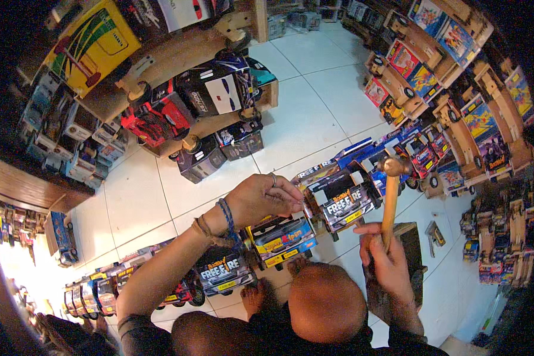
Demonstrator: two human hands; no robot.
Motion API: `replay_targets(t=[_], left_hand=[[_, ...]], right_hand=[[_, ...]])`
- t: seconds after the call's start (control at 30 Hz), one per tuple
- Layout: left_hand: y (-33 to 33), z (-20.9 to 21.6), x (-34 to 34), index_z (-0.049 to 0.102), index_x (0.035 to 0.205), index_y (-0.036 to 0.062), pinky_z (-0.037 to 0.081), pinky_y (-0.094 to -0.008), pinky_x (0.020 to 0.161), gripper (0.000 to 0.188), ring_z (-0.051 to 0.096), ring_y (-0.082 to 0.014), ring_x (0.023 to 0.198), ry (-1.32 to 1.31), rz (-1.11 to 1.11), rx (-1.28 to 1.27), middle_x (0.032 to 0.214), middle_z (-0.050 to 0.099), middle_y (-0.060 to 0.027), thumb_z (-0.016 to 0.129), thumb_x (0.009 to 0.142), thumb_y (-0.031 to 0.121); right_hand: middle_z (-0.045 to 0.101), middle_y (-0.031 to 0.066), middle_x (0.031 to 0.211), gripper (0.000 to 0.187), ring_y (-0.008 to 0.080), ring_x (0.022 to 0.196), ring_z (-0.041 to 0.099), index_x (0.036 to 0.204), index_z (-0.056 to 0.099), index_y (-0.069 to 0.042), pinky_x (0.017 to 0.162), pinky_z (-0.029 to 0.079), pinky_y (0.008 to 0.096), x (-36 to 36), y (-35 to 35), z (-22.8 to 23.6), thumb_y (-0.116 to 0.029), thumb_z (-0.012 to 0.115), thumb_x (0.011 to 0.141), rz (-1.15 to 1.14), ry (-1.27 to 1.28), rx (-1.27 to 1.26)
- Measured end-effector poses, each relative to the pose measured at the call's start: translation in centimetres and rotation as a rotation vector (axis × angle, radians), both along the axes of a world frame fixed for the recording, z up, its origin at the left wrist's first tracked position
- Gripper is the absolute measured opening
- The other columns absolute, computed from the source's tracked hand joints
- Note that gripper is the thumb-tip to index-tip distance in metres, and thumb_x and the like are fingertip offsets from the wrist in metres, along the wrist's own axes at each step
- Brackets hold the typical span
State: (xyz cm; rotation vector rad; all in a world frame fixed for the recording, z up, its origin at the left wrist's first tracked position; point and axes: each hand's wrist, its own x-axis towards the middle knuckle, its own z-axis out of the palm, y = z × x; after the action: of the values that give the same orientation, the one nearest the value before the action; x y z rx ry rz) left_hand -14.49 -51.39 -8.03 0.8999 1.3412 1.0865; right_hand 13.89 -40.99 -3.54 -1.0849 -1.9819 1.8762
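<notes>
My right hand (pixel 388 261) grips a hammer (pixel 390 207) by its wooden handle, the metal head raised toward the far side. Left of it stands a toy truck (pixel 345 204) with a printed silver and black front. The fingers of my left hand (pixel 264 199) are closed at that truck's left edge; whether a small part is also between them is hidden. Beneath my left wrist sits a blue and yellow toy truck (pixel 283 240). Another black printed toy truck (pixel 222 272) stands to the left of it, partly covered by my forearm.
A row of toy trucks (pixel 104 293) runs left across the tiled floor (pixel 314 89). Larger wooden toy trucks (pixel 199 98) stand at the far left, stacked ones (pixel 406 71) at the right. A dark wooden block (pixel 406 237) and a metal tool (pixel 435 234) lie near my right hand.
</notes>
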Motion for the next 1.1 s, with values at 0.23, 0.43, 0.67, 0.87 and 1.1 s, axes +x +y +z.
replay_targets(t=[0.23, 0.43, 0.67, 0.87, 1.1], left_hand=[[0.0, -0.9, 0.3, 0.070, 0.103, 0.0009, 0.054, -0.0221, 0.074, 0.021, 0.069, -0.0087, 0.082, 0.152, 0.032, 0.042, 0.091, 0.074, -0.0060, 0.074, 0.088, 0.015], [0.4, -0.7, 0.7, 0.070, 0.102, 0.0012, 0.054, -0.0218, 0.072, 0.023, 0.069, -0.0085, 0.081, 0.123, 0.028, -0.050, 0.089, 0.074, -0.0056, 0.076, 0.087, 0.017], [0.5, -0.9, 0.3, 0.073, 0.100, 0.0028, 0.054, -0.0234, 0.072, 0.020, 0.068, -0.0085, 0.080, 0.352, -0.028, 0.045, 0.091, 0.075, -0.0056, 0.075, 0.087, 0.018], [0.9, -1.2, 0.0, 0.076, 0.101, 0.0061, 0.053, -0.0248, 0.073, 0.023, 0.067, -0.0083, 0.080, 0.308, -0.048, 0.008, 0.088, 0.075, -0.0036, 0.077, 0.086, 0.024], [0.8, -1.5, 0.1, 0.075, 0.100, 0.0040, 0.053, -0.0236, 0.075, 0.019, 0.068, -0.0087, 0.080, 0.258, -0.016, 0.073, 0.090, 0.075, -0.0065, 0.074, 0.087, 0.018]], right_hand=[[0.040, -0.0047, 0.067, 0.036, 0.0059, 0.060, 0.039, 0.117, 0.059, -0.002, 0.054, 0.033, 0.0225, 1.0, -0.8, -0.5, -0.033, 0.044, 0.105, -0.003, -0.002, -0.046], [0.038, -0.0080, 0.063, 0.025, 0.0023, 0.051, 0.035, 0.121, 0.059, -0.008, 0.044, 0.029, 0.0220, 1.8, -2.1, -0.8, -0.021, 0.044, 0.105, -0.055, -0.085, -0.051], [0.038, -0.0082, 0.064, 0.025, 0.0027, 0.054, 0.035, 0.121, 0.060, -0.008, 0.048, 0.028, 0.0224, 2.2, -2.5, -1.7, -0.022, 0.046, 0.104, -0.019, -0.088, -0.085], [0.044, -0.0054, 0.076, 0.031, 0.0029, 0.058, 0.033, 0.120, 0.058, -0.008, 0.048, 0.030, 0.0207, 2.1, -3.3, -1.8, -0.033, 0.049, 0.104, 0.006, -0.111, -0.051], [0.055, 0.0027, 0.082, 0.027, 0.0114, 0.065, 0.046, 0.123, 0.059, -0.006, 0.063, 0.042, 0.0291, 1.9, -3.4, -1.7, -0.015, 0.052, 0.099, 0.094, -0.177, 0.332]])
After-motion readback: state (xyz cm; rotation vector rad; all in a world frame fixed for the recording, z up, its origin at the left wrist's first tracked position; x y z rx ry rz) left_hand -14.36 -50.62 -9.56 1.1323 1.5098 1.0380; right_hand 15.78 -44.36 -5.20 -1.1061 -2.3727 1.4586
